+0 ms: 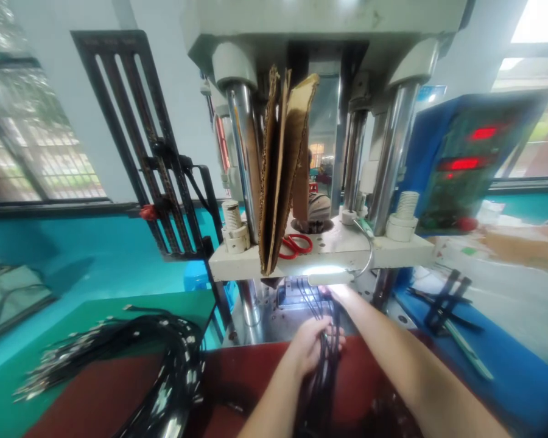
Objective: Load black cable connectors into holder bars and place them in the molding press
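My left hand (311,345) is closed around a bundle of thin black cables (322,380) that hangs down over the dark red table edge. Several strands fan upward from it toward a metal mold block (292,296) on the press bed. My right hand (335,294) reaches farther in, under a lit lamp (329,275), its fingers closed at the upper part of these cables beside the block. Its fingertips are small and partly lost in the glare. The cable ends at the block are hard to make out.
A large bundle of black cables (176,347) lies at left over the red and green tabletops. Cardboard sheets (281,164) and red-handled scissors (296,245) rest on the press plate (347,246). Steel columns (395,158) flank it. A blue control box (466,164) stands at right above black tools (447,304).
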The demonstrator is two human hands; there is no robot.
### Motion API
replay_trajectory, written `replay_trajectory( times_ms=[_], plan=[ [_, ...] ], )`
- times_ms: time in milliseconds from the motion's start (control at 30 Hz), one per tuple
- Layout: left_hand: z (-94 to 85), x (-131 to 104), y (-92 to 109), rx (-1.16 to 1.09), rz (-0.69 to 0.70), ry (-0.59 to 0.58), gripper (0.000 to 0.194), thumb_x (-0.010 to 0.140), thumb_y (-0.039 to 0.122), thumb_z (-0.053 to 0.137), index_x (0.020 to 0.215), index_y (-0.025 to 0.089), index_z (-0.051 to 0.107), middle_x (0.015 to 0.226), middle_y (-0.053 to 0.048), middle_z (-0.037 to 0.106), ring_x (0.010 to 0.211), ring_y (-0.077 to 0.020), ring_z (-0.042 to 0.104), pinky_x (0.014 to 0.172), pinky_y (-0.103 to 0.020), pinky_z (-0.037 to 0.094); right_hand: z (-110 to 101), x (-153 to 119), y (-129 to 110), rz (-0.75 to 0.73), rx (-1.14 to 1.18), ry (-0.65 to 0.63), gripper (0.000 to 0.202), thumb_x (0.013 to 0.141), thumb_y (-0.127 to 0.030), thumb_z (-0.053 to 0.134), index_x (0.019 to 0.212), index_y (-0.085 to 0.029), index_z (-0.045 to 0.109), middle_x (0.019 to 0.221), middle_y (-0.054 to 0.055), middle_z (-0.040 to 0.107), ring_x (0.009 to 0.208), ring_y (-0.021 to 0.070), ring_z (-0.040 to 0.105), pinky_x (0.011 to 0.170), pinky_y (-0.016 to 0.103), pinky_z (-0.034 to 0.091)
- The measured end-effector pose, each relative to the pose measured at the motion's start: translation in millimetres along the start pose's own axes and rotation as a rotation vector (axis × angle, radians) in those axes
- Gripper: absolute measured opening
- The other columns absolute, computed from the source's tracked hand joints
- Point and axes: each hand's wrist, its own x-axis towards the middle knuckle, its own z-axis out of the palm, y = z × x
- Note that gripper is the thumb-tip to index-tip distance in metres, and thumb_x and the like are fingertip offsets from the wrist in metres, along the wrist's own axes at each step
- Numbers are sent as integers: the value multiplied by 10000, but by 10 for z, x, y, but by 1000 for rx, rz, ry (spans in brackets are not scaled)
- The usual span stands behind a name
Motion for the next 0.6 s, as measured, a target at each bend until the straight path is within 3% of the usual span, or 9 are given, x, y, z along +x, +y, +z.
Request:
replay_trajectory(
  times_ms=[67,133,200,267,367,467,533,600],
  plan=[
    [7,-16,9,9,1,5,189,769,245,544,857,91,479,753,-128,646,587,-176,629,517,-249,472,-220,-226,61,69,-100,-55,183,860,-262,506,781,-116,581,639,-27,569,469,61,501,429,184,423],
    [20,-29,22,28,-24,7,174,774,237,540,836,80,495,744,-133,646,574,-165,623,527,-250,484,-607,-620,143,125,-181,-153,143,769,-153,561,634,-117,588,495,-43,541,380,60,465,344,158,345],
    [30,-35,34,50,-53,13,177,784,236,532,829,67,511,730,-140,646,562,-156,618,529,-245,492,-1097,-1161,223,200,-235,-249,62,623,-78,605,589,-127,620,412,-49,531,338,71,453,320,153,329],
    [32,-30,40,71,-66,37,176,788,230,532,832,60,521,729,-141,647,570,-155,620,537,-244,505,-1574,-1757,266,309,-298,-323,102,536,-38,587,541,-123,643,396,-30,545,335,83,467,319,154,331],
    [18,-10,32,95,-59,71,154,772,209,560,836,75,519,764,-127,652,612,-165,636,550,-247,523,-2053,-2465,246,551,-458,-392,134,601,-134,556,500,-135,644,392,-3,548,331,88,465,329,162,339],
    [6,2,15,114,-55,77,152,765,198,570,850,84,516,800,-126,654,646,-173,644,563,-253,535,-2129,-2680,194,566,-467,-331,166,644,-229,582,519,-138,644,427,20,570,348,110,484,334,184,339],
    [7,-2,6,122,-56,86,150,770,194,564,856,82,515,803,-130,653,647,-168,643,571,-252,538,-1968,-2534,182,439,-422,-276,188,672,-268,580,545,-141,637,428,9,560,351,107,474,343,189,334],
    [17,-13,4,123,-49,93,150,772,195,562,857,82,511,801,-129,652,640,-161,641,571,-246,535,-1682,-2206,194,243,-343,-227,190,707,-286,571,600,-143,638,461,-6,566,395,100,491,383,185,359]
  ],
)
